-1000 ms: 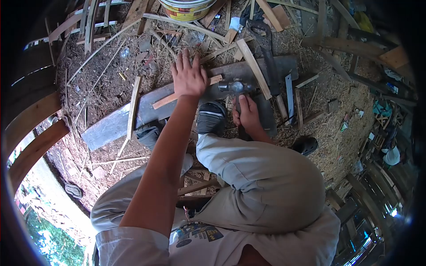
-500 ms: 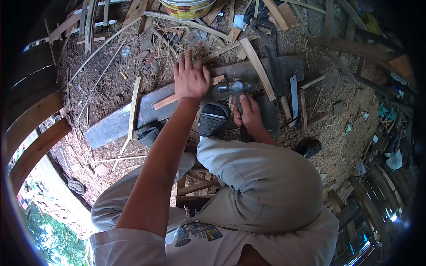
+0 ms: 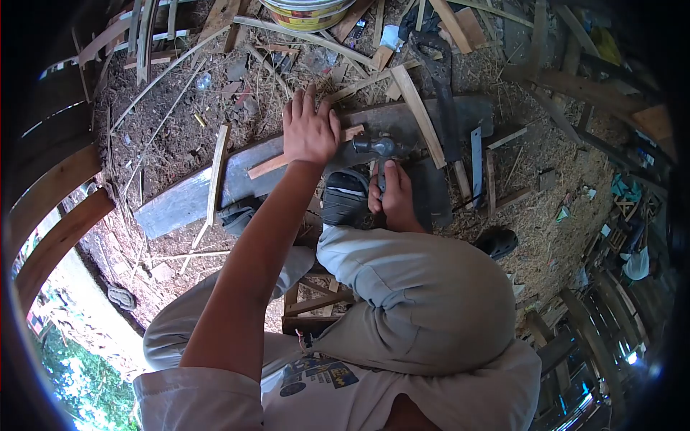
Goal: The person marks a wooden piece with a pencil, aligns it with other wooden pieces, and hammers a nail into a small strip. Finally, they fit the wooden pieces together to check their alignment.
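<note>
My left hand (image 3: pixel 311 135) lies flat with its fingers stretched out, across a short wooden strip (image 3: pixel 267 167) on a long dark board (image 3: pixel 180 205). The strip's other end shows to the right of that hand. My right hand (image 3: pixel 394 195), its fingers wrapped round the handle, holds a hammer (image 3: pixel 379 146). The hammer's metal head is over the board, close to the strip's right end. Part of the handle is hidden by my fingers. A sandalled foot (image 3: pixel 346 197) is between the two hands.
A handsaw (image 3: pixel 440 93) lies across the board's right part, beside a pale wooden strip (image 3: pixel 417 111). Another strip (image 3: pixel 218 172) crosses the board at left. A metal ruler-like strip (image 3: pixel 476 165) lies at right. A bucket (image 3: pixel 305 16) stands at the top among wood scraps.
My right hand has shifted slightly left and the hammer's head has tipped a little, staying by the strip's end. My left hand stays nearly in place.
</note>
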A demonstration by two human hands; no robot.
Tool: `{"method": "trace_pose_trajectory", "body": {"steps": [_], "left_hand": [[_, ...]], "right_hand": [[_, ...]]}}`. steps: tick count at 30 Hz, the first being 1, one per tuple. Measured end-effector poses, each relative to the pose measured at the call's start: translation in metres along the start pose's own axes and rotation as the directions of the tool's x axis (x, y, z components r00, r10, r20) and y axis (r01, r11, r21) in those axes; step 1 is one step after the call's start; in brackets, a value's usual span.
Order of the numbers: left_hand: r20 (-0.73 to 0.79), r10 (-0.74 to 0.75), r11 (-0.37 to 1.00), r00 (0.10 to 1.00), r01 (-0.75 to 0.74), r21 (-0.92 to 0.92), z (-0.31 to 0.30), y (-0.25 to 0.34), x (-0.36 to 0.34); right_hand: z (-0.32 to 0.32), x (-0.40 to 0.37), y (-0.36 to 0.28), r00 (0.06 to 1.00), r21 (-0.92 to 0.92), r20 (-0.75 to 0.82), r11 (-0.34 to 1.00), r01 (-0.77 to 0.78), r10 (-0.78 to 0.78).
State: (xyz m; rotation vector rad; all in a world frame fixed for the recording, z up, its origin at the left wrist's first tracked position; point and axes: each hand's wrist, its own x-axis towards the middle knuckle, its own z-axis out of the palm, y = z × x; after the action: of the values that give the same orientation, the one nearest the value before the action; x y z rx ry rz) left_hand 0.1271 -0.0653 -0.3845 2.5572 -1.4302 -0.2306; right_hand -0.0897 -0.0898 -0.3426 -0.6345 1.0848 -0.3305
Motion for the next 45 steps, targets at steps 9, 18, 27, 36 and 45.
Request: {"method": "trace_pose_trajectory", "body": {"steps": [9, 18, 27, 36, 45], "left_hand": [[-0.012, 0.012, 1.000, 1.000, -0.012, -0.001, 0.001, 0.000, 0.001], [-0.012, 0.017, 1.000, 1.000, -0.017, 0.015, 0.002, -0.001, -0.001], [0.015, 0.015, 0.999, 1.000, -0.016, 0.031, 0.000, 0.000, 0.001], [-0.027, 0.018, 1.000, 0.999, -0.018, 0.005, 0.003, -0.002, 0.000], [-0.057, -0.050, 0.998, 0.997, 0.048, -0.039, 0.008, -0.001, 0.001]], "right_hand": [[0.004, 0.000, -0.002, 1.000, -0.019, -0.021, 1.000, 0.021, -0.022], [0.008, -0.001, -0.004, 0.999, -0.019, -0.039, 1.000, 0.007, -0.008], [0.005, 0.004, -0.002, 0.999, -0.022, -0.035, 1.000, 0.002, -0.003], [0.001, 0.003, -0.008, 0.999, -0.082, 0.027, 0.996, 0.031, -0.029], [-0.012, -0.031, -0.018, 0.960, -0.299, 0.135, 0.913, 0.277, -0.247]]}}
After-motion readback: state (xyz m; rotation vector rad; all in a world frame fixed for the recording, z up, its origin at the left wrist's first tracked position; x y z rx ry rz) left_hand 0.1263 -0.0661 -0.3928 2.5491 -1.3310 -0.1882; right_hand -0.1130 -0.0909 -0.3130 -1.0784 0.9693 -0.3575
